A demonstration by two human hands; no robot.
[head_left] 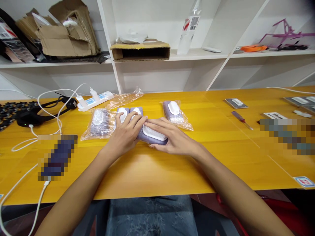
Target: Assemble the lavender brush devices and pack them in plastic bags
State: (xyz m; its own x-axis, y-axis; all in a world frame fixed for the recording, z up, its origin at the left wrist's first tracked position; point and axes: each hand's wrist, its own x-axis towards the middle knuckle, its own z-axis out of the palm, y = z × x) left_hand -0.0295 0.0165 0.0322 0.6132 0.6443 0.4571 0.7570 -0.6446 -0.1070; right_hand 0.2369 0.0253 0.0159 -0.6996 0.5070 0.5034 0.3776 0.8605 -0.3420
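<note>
My left hand lies with its fingers over two lavender pads with white oval caps. My right hand covers a lavender pad with a white ribbed top, hiding much of it, and its fingertips nearly meet my left hand. To the left, a clear plastic bag holds another lavender pad. A similar bagged pad lies just beyond my right hand. All of these rest on a yellow wooden table.
A white power strip with white cables lies at the back left, beside a black cable bundle. A screwdriver and flat metal plates lie to the right. White shelves with cardboard boxes stand behind the table.
</note>
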